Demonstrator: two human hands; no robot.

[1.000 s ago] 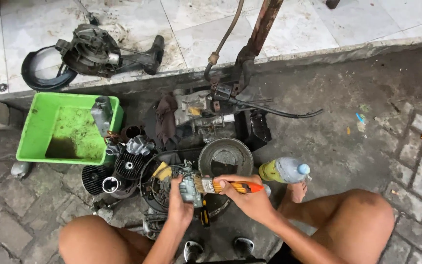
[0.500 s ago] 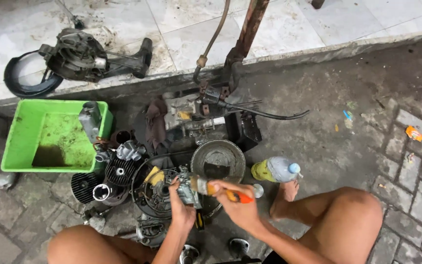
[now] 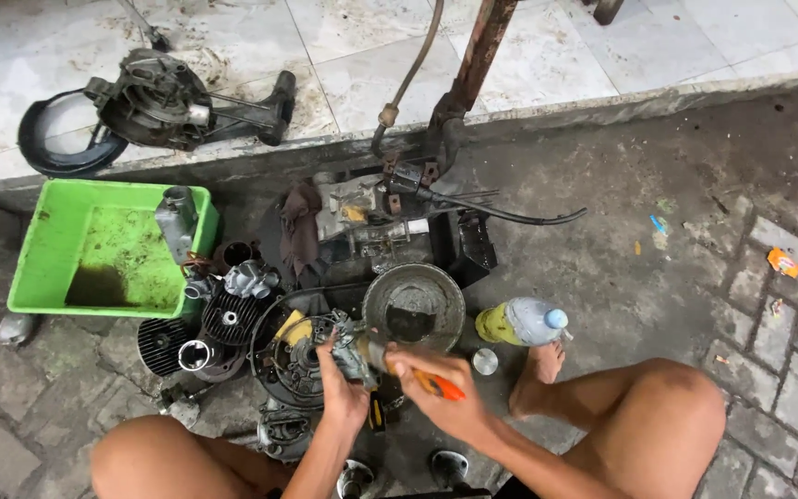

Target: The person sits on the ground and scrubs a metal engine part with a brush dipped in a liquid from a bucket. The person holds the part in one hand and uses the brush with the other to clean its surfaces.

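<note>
Grey concrete ground (image 3: 658,277), brick paving at both sides, white tiled step (image 3: 344,55) along the top. One rusty post (image 3: 473,65) rises off the step edge, top cut off by the frame. One green plastic tub (image 3: 57,231) on the left: dark liquid pooled in its near corner, one grey metal cylinder part (image 3: 177,222) leaning on its right wall. On the step, one engine casing with arm (image 3: 168,97) sits on a black ring (image 3: 48,148). Centre: one engine block (image 3: 371,217) with a dark rag (image 3: 299,226) draped at its left; detail there is hard to make out. One round metal bowl (image 3: 415,305), dark residue inside. Two finned cylinder pieces (image 3: 196,337) just left of one round black engine cover (image 3: 293,356). One plastic bottle (image 3: 521,322) lying on its side, yellow liquid inside, blue cap, near the bare foot (image 3: 538,365). One small round cap (image 3: 485,361) beside that foot.

Left hand (image 3: 342,393) gripping a small grey metal part (image 3: 355,351), likely a carburettor, held above the engine cover; fingers hide most of it. Right hand (image 3: 441,393) closed around an orange-handled screwdriver (image 3: 436,383), tip end against the part, shaft hidden. Both knees cut off at the bottom edge.
</note>
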